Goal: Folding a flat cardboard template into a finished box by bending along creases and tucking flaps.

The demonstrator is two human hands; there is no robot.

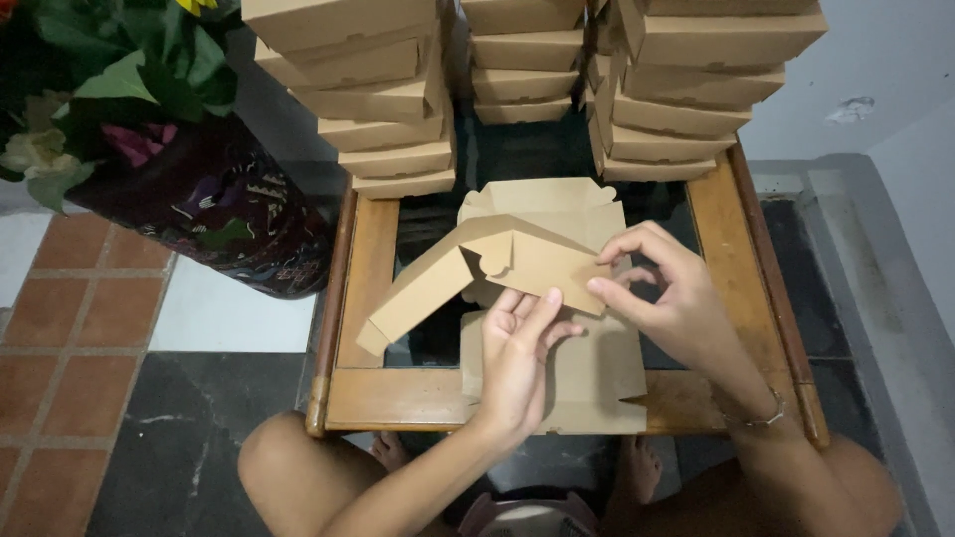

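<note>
**Two hands folding a flat brown carton over a low table**

The left hand comes up from below with its fingers spread and slightly curled, fingertips pushing against the underside of a kraft cardboard box blank, which props the sheet clear of the table. The right hand reaches in from the right and pinches the edge of a side flap between thumb and forefinger, so the panel can be bent along its crease while the other hand steadies it. A thin bracelet sits on that wrist.

The blank hangs over the middle of the table, partly folded: one long panel slopes down to the left and a notched tab faces up. Beneath it lie what look like more flat blanks, though the hands hide much of them.

The wooden-framed table with its dark glass centre keeps the work near the person's bare knees. Along the far edge, three stacks of finished boxes stand out of the way. Far left is a dark patterned vase with flowers, on a tiled floor.
</note>
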